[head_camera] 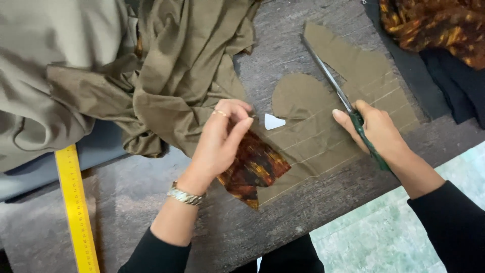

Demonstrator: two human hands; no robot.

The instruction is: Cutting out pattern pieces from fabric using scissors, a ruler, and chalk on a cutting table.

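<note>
Dark wooden table [303,212] under olive fabric [323,136]

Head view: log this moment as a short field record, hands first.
left hand: pinches the patterned brown-orange fabric piece at its top edge
right hand: grips green-handled scissors, blades lying over the cloth
under the scissors: flat olive fabric with chalk lines
chalk: white piece on the olive fabric
surface: dark wooden table
left edge: yellow ruler

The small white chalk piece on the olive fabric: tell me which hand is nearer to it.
Left. The left hand has its fingertips just beside the white chalk piece; the right hand, gripping the scissors, sits farther off across the olive fabric.
</note>
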